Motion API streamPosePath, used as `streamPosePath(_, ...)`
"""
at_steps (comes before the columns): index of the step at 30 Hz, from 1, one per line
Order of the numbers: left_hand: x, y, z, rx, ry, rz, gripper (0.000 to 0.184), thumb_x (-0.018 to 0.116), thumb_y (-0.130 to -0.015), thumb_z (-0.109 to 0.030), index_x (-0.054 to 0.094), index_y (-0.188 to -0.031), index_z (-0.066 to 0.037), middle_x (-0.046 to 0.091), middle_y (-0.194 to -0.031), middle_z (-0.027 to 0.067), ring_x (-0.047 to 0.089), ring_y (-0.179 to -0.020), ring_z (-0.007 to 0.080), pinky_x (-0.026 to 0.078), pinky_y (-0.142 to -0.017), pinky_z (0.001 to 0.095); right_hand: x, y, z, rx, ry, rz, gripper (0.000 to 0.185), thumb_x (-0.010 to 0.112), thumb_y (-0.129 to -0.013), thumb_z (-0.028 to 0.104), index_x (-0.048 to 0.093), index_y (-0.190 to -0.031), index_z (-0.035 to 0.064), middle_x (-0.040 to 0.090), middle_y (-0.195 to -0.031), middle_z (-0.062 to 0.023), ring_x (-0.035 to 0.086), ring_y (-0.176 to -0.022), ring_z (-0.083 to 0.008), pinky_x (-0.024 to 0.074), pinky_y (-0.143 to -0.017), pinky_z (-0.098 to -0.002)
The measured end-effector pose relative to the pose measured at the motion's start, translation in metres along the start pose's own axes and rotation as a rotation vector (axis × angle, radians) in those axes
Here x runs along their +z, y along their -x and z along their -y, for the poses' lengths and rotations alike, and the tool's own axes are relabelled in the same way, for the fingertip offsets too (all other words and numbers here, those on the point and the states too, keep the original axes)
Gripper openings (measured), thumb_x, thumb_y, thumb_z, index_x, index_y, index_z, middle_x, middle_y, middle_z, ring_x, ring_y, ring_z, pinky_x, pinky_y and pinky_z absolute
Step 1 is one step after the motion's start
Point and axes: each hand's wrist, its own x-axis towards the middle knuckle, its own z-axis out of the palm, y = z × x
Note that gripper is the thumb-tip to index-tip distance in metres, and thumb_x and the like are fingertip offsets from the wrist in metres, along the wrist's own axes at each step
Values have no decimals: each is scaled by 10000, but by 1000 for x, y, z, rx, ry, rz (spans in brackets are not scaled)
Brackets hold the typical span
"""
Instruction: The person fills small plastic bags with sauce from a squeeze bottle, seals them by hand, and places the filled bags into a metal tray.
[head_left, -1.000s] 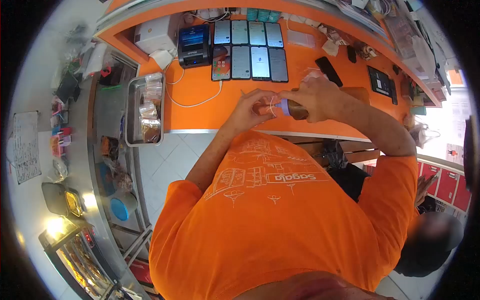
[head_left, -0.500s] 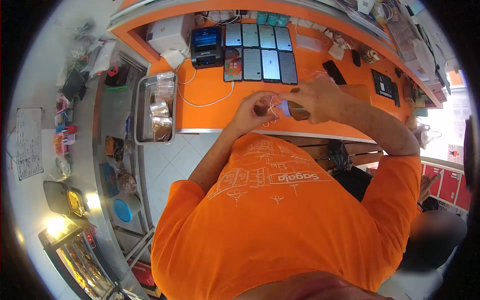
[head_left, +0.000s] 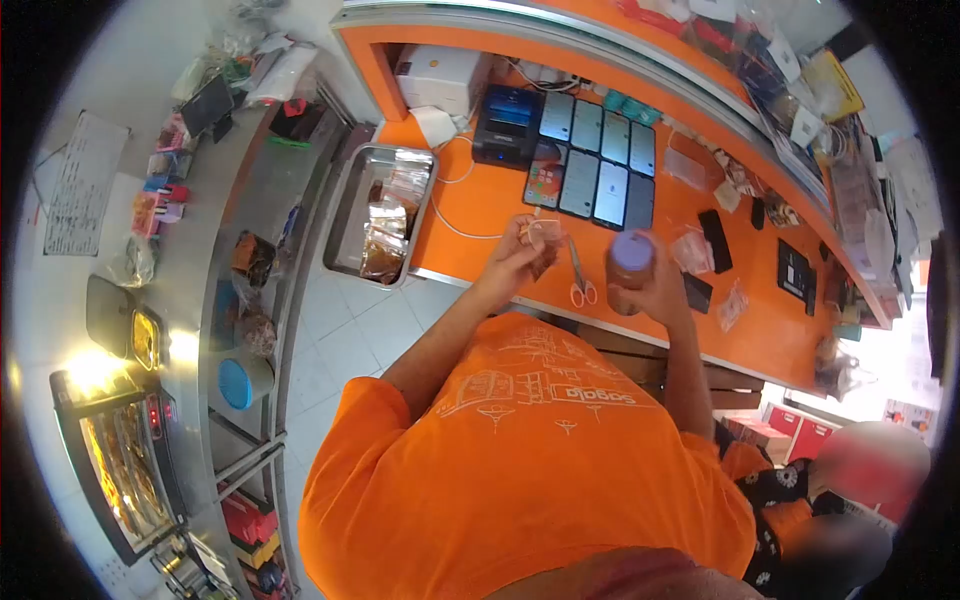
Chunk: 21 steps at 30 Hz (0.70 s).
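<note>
My left hand pinches a small clear plastic bag at its top. Something brown shows in its lower part. My right hand is wrapped around a bottle with a purple lid and brownish contents, held roughly upright above the counter. Between my hands, a pair of scissors with light handles lies at the counter's front edge. Beyond them, several phones lie side by side in two rows.
A metal tray of filled plastic packets sits at the left end of the orange counter. A black printer stands behind. Loose plastic bags and dark phones lie right. People are at the lower right.
The bottle has gone from tipped sideways with its purple end toward the small bag to roughly upright, away from the bag. The scissors now show. The view has turned and shifted.
</note>
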Motion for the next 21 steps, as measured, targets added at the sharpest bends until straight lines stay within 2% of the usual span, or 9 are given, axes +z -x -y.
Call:
streamPosePath(1, 5, 1, -8, -41, 110, -63, 373, 569, -1021, -281, 446, -1361, -192, 553, -1371, 110, 630, -1062, 197, 524, -895, 345, 13, 5, -19, 21, -41, -129, 907, 914, -650, 276, 426, -1392, 92, 556, -1314, -151, 577, -1218, -299, 473, -1002, -415)
streamPosePath(4, 19, 5, -33, -73, 120, -135, 345, 466, -1058, -379, 473, -1334, -173, 545, -1398, 117, 631, -1086, 221, 530, -901, 372, 42, 17, -61, 25, -144, -471, 879, 901, -700, 301, 416, -1390, 56, 515, -1355, -164, 539, -1246, -304, 461, -1012, -429)
streamPosePath(6, 20, 2, -40, -17, 1, -135, 304, 467, -1064, -326, 527, -1285, -125, 612, -1285, 105, 630, -1100, 195, 537, -868, 324, 49, 24, -72, -47, -164, -634, 828, 880, -742, 287, 427, -1382, 23, 474, -1397, -190, 525, -1240, -319, 471, -991, -451)
streamPosePath(9, 1, -8, -40, 72, -280, -115, 284, 459, -1073, -271, 614, -1191, -65, 679, -1149, 80, 648, -1043, 153, 541, -853, 288, 39, 26, -54, -46, 31, -713, 816, 852, -788, 252, 388, -1421, 27, 393, -1465, -196, 510, -1237, -322, 458, -988, -439)
streamPosePath(12, 4, -13, -49, 157, -479, -68, 304, 461, -1075, -245, 664, -1128, -25, 707, -1071, 57, 667, -965, 124, 538, -851, 268, 21, -1, 20, -221, 2, -899, 696, 828, -809, 229, 475, -1371, 21, 499, -1376, -179, 559, -1179, -303, 445, -987, -427)
streamPosePath(14, 15, -12, -62, 162, -514, -40, 310, 466, -1074, -236, 672, -1124, -10, 713, -1053, 55, 674, -938, 119, 539, -849, 267, 19, -14, 65, -121, -174, -581, 447, 737, -886, 196, 588, -1262, 5, 617, -1240, -123, 594, -1104, -249, 397, -1023, -422)
streamPosePath(16, 21, -8, -72, 121, -495, -23, 311, 469, -1072, -231, 668, -1146, -4, 713, -1054, 65, 679, -930, 124, 541, -848, 277, 26, -42, 106, -218, -160, -347, 265, 734, -874, 165, 689, -1091, 20, 690, -1116, -95, 638, -1016, -231, 372, -1024, -416)
streamPosePath(19, 18, -2, -83, 147, -520, -28, 302, 485, -1065, -217, 662, -1148, 14, 722, -1033, 90, 685, -947, 132, 546, -848, 283, 52, -68, 116, -181, -104, -232, 169, 746, -853, 152, 730, -983, 46, 710, -1061, -83, 636, -1016, -220, 352, -1013, -416)
streamPosePath(21, 14, 0, -92, 292, -610, -91, 290, 497, -1059, -194, 654, -1142, 36, 730, -996, 104, 695, -917, 142, 559, -815, 285, 60, -80, 121, -228, -107, -272, 126, 761, -841, 152, 744, -929, 63, 715, -1022, -63, 638, -1013, -209, 330, -1019, -417)
